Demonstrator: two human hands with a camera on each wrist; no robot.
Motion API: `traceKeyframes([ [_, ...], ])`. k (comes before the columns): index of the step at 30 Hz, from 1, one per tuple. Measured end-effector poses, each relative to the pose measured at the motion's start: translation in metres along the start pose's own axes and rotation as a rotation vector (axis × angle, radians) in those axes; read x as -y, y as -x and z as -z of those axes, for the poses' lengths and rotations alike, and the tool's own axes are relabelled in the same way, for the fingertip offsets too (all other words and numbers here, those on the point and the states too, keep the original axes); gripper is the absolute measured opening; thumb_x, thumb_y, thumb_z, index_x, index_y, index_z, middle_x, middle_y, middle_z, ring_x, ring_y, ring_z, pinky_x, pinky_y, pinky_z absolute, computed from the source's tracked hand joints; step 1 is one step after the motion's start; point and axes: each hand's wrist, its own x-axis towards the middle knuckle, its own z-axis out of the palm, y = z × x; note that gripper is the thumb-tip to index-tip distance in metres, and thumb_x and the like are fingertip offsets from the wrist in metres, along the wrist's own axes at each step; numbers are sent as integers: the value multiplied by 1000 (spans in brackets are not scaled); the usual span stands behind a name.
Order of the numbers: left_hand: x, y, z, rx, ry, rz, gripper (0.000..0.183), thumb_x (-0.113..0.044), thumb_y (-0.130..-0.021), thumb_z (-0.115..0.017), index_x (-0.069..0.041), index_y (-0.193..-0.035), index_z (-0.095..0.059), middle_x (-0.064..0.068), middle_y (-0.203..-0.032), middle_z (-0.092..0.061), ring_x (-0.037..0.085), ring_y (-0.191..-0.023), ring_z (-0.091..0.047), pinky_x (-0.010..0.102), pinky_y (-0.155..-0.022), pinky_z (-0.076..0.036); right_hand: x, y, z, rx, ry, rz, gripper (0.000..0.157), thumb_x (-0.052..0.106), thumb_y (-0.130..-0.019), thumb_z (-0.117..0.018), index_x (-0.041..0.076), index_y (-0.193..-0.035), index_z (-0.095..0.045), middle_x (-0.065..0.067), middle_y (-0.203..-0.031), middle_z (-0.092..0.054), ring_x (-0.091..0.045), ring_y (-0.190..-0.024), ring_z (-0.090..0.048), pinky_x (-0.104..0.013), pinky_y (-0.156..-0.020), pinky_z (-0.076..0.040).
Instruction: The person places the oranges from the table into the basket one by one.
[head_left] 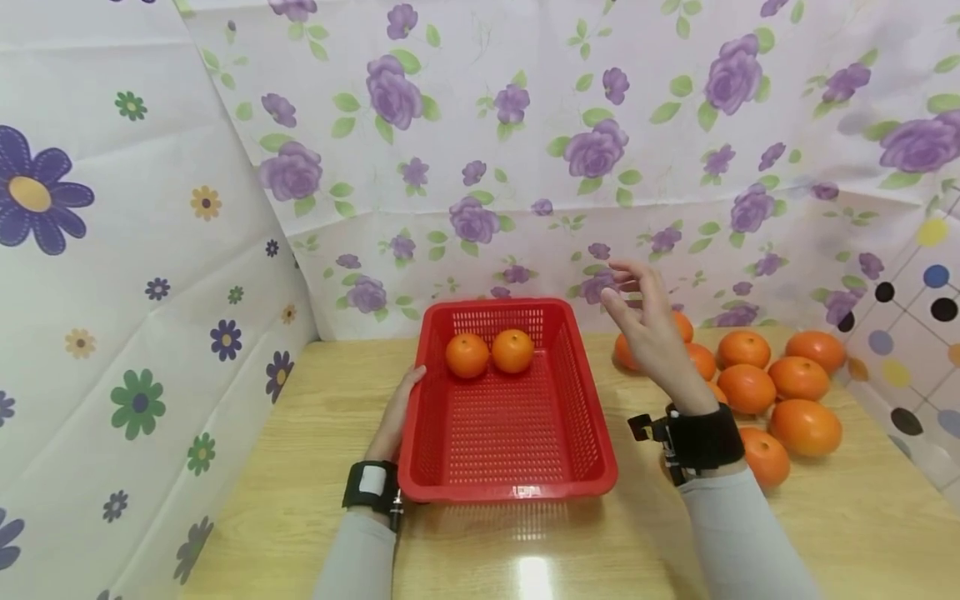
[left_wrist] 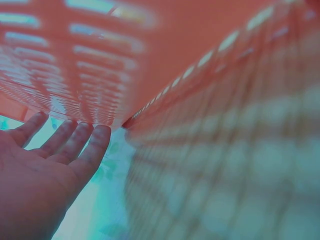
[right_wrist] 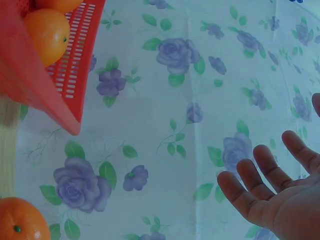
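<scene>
A red plastic basket (head_left: 504, 433) with slotted sides stands on the wooden table, two oranges (head_left: 467, 356) side by side at its far end. My left hand (head_left: 394, 419) is against the basket's left side, its thumb near the rim. In the left wrist view the fingers (left_wrist: 67, 142) of that hand lie fairly straight along the slotted wall. Raised to the right of the basket, my right hand (head_left: 654, 332) holds nothing, and its fingers are spread and slightly bent. Below and beside it several loose oranges (head_left: 746, 388) lie on the table, some hidden behind the hand and wrist.
The light wooden table (head_left: 300, 500) runs up to a white cloth with purple roses (head_left: 472, 221) behind the basket. Flowered sheeting (head_left: 138, 400) borders the left side, and a dotted sheet (head_left: 911, 350) the right.
</scene>
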Motion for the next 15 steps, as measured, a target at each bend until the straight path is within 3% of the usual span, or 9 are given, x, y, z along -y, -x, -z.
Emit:
traceKeyframes([
  [6, 0, 0, -1, 18, 19, 11, 60, -52, -111, -36, -36, -166, -17, 20, -165, -29, 43, -146, -34, 58, -112, -40, -8, 15, 8, 11, 18, -30, 49, 23, -110, -53, 6, -154, -40, -19, -139, -43, -27, -128, -42, -44, -106, -38],
  [10, 5, -5, 4, -20, 15, 9, 61, -57, -108, -41, -41, -163, -21, 17, -163, -33, 40, -143, -37, 56, -110, -42, -10, 24, 14, 17, 26, -50, 50, 25, -111, -52, 9, -156, -38, -18, -144, -42, -27, -130, -40, -44, -106, -37],
  [15, 2, -4, 4, -33, -6, -2, 63, -56, -108, -42, -40, -164, -20, 17, -163, -33, 39, -142, -38, 53, -109, -44, -9, 35, 27, 3, 63, -93, 52, 28, -111, -51, 12, -158, -36, -20, -150, -36, -38, -136, -37, -60, -105, -34],
])
